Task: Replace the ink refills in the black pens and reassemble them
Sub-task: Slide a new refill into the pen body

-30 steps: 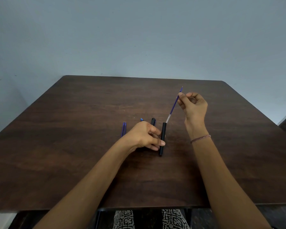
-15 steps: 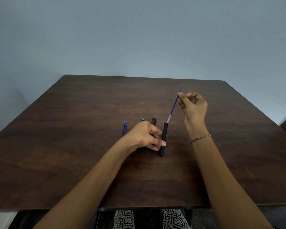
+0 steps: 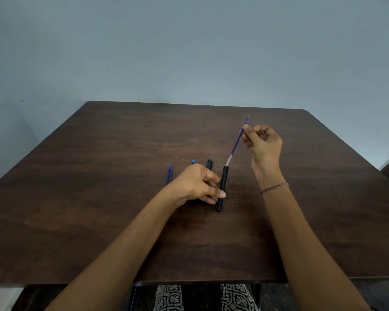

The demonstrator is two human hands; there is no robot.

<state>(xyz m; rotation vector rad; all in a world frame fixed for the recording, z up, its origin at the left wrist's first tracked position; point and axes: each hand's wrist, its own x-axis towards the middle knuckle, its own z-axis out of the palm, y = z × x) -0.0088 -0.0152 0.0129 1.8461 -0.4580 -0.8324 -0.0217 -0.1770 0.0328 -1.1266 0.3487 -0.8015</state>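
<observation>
While the refill (image 3: 236,145) stands part-way in the barrel (image 3: 222,189): the step is judged to be the ink swap on one black pen; whether the refill is being fed in or drawn out cannot be told.
Grip, left hand (image 3: 198,185): the barrel is pinched between thumb and curled fingers, low over the table (image 3: 99,221); whether its near end touches the wood cannot be told.
Grip, right hand (image 3: 264,144): the refill is pinched near its pointed tip between thumb and forefinger, the other fingers curled in.
Line of the refill: it is raised and leaned to the right, out of line with the barrel; its pale lower end meets the barrel mouth.
Second black pen (image 3: 209,164): it is laid just behind the left hand, partly hidden.
Spare refills (image 3: 169,173): two blue ones are laid side by side, left of the left hand.
Risk, bending: the thin tube could be kinked at the mouth if force is applied along the present angle.
Risk, slipping: so near the tip, the pinch could be lost and ink smeared on the fingers.
Risk, mix-up: a used refill set down beside the spare refills could be mistaken for a fresh one.
Risk, sweeping: the spare refills could be rolled off by the left forearm.
</observation>
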